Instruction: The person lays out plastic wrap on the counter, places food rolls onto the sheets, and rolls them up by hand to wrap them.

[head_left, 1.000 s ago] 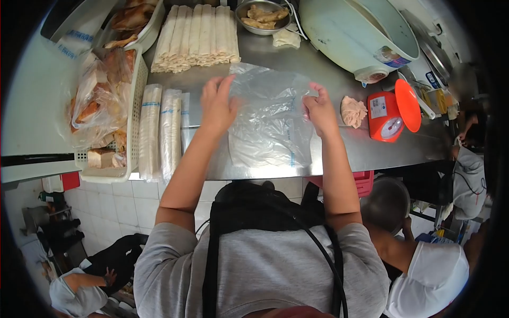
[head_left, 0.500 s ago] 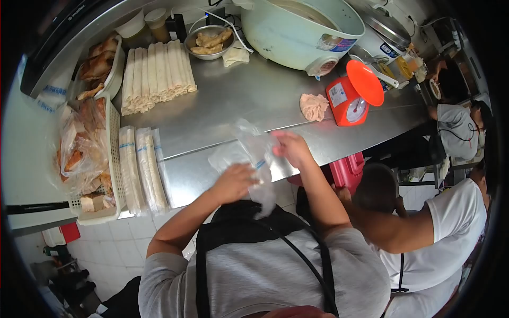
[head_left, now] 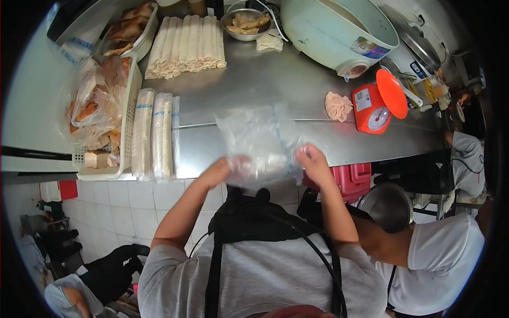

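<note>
A clear plastic bag (head_left: 260,140) is spread between my two hands over the front edge of the steel table, blurred by motion. My left hand (head_left: 228,168) is closed on the bag's near left corner, its fingers partly behind the film. At the near right corner my right hand (head_left: 313,159) pinches the bag. Two long clear packs of pale rolls (head_left: 161,135) lie left of the bag. A pile of pale rolls (head_left: 188,45) sits farther back. To the right rest a crumpled pink cloth-like lump (head_left: 338,106) and a red scale (head_left: 374,108).
A white basket (head_left: 132,114) with bagged meat stands at the left. Behind are a metal bowl (head_left: 228,24) of light brown pieces, a folded cloth (head_left: 269,42) and a big pale green tub (head_left: 313,37). A person in white (head_left: 440,259) is close at my right.
The bag was first flat on the table, then bunched between my hands near the edge; now it is spread again, nearer my body. The whole view has also shifted.
</note>
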A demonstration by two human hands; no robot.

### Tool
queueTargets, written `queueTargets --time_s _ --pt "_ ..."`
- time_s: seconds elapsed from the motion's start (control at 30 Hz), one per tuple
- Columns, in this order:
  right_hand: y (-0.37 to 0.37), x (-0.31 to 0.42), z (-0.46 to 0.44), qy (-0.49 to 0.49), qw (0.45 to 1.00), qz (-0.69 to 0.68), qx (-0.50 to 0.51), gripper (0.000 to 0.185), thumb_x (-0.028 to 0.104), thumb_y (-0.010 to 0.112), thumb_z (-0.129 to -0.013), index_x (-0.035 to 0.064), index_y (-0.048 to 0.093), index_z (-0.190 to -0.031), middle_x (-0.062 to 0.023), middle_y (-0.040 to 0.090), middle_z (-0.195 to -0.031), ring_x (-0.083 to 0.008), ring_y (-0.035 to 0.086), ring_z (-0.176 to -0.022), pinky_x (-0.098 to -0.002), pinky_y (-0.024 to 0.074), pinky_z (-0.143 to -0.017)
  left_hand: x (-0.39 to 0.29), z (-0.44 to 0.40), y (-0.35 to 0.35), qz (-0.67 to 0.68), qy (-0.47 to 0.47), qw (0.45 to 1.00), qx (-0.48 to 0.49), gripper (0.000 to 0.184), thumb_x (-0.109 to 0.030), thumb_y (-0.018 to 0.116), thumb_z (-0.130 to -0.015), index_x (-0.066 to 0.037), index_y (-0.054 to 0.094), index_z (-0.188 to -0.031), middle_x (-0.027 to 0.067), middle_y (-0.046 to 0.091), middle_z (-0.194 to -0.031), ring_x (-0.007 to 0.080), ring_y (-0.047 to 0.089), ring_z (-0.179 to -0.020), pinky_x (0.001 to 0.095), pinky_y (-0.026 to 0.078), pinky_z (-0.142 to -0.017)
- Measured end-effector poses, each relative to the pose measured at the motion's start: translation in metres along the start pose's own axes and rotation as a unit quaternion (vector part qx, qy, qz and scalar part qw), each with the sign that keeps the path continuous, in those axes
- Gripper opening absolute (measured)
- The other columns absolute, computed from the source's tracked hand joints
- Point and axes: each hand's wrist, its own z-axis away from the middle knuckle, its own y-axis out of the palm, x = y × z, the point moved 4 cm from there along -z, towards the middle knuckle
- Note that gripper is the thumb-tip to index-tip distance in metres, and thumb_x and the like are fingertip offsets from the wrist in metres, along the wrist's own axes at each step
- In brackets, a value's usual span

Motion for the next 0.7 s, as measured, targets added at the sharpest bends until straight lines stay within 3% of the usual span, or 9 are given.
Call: queueTargets --time_s 0.07,0.13,0.23,0.33,0.43,0.53,0.57,0.63,0.7 --pt "0.004 0.011 -0.036 -0.006 0.996 -0.036 -0.077 0.016 0.017 0.055 -0.084 0.0022 0.054 -0.080 -0.0013 0.054 -0.065 -0.0088 0.051 -0.058 -0.0255 0.0419 -0.053 0.006 -0.018 -0.030 0.224 -0.046 0.971 -0.066 0.080 -0.068 0.025 -0.082 -0.003 0.042 -0.125 0.0141 0.053 -0.115 0.0248 0.052 -0.106 0.0374 0.040 -0.092" --pt "0.010 0.021 -0.073 -0.001 0.992 -0.054 -0.113 0.017 0.018 0.054 -0.084 0.0012 0.054 -0.081 -0.0029 0.055 -0.063 -0.0124 0.053 -0.053 -0.0277 0.0426 -0.050 -0.024 -0.036 -0.048 0.381 -0.002 0.920 -0.085 0.090 -0.074 0.020 -0.077 -0.002 0.035 -0.130 0.0152 0.049 -0.121 0.0281 0.049 -0.109 0.0409 0.038 -0.094" --pt "0.013 0.023 -0.121 -0.014 0.987 0.005 -0.162 0.020 0.020 0.054 -0.084 0.0002 0.054 -0.082 -0.0079 0.058 -0.062 -0.0173 0.056 -0.052 -0.0308 0.0439 -0.051 -0.061 -0.047 -0.063 0.416 0.072 0.905 -0.047 0.092 -0.075 0.019 -0.077 -0.002 0.034 -0.130 0.0164 0.047 -0.124 0.0291 0.047 -0.112 0.0407 0.038 -0.094" --pt "0.018 0.005 -0.151 -0.027 0.971 0.074 -0.227 0.022 0.022 0.055 -0.083 0.0002 0.054 -0.083 -0.0133 0.060 -0.065 -0.0236 0.058 -0.056 -0.0343 0.0448 -0.054 -0.049 -0.052 -0.078 0.246 0.088 0.961 -0.090 0.080 -0.064 0.032 -0.083 -0.001 0.031 -0.131 0.0156 0.048 -0.121 0.0256 0.048 -0.110 0.0393 0.040 -0.090" --pt "0.017 -0.006 -0.160 -0.007 0.964 0.118 -0.238 0.023 0.025 0.056 -0.082 0.0017 0.055 -0.084 -0.0164 0.060 -0.069 -0.0301 0.060 -0.062 -0.0383 0.0458 -0.058 -0.051 -0.029 -0.060 -0.025 0.021 0.986 -0.166 0.056 -0.040 0.049 -0.086 0.004 0.042 -0.120 0.0146 0.055 -0.109 0.0193 0.058 -0.093 0.0346 0.047 -0.075" --pt "0.017 -0.005 -0.149 -0.003 0.934 0.277 -0.226 0.025 0.028 0.056 -0.081 0.0039 0.055 -0.087 -0.0166 0.061 -0.072 -0.0322 0.061 -0.067 -0.0409 0.0469 -0.061 -0.010 -0.026 -0.067 0.101 -0.096 0.967 -0.211 0.023 -0.020 0.054 -0.083 0.000 0.056 -0.094 0.0094 0.060 -0.080 0.0133 0.059 -0.065 0.0279 0.046 -0.054" --pt "0.016 -0.002 -0.144 -0.010 0.910 0.349 -0.223 0.026 0.029 0.057 -0.080 0.0047 0.055 -0.089 -0.0163 0.062 -0.073 -0.0323 0.061 -0.069 -0.0415 0.0472 -0.062 -0.002 -0.018 -0.064 0.073 -0.117 0.965 -0.221 0.022 -0.021 0.055 -0.083 0.000 0.057 -0.088 0.0088 0.059 -0.075 0.0132 0.057 -0.058 0.0278 0.045 -0.050" --pt "0.014 -0.002 -0.133 0.007 0.917 0.360 -0.171 0.028 0.031 0.057 -0.080 0.0061 0.054 -0.092 -0.0160 0.062 -0.078 -0.0326 0.061 -0.073 -0.0427 0.0473 -0.064 0.003 -0.001 -0.056 0.016 -0.155 0.958 -0.242 0.024 -0.022 0.057 -0.082 0.000 0.057 -0.074 0.0077 0.057 -0.064 0.0130 0.052 -0.045 0.0275 0.042 -0.041" --pt "0.016 -0.003 -0.125 0.017 0.916 0.373 -0.149 0.030 0.032 0.057 -0.079 0.0073 0.053 -0.096 -0.0157 0.063 -0.082 -0.0328 0.061 -0.076 -0.0432 0.0473 -0.066 -0.008 0.006 -0.057 -0.090 -0.158 0.954 -0.239 0.024 -0.022 0.057 -0.081 0.001 0.058 -0.075 0.0090 0.057 -0.064 0.0160 0.054 -0.050 0.0298 0.044 -0.046"
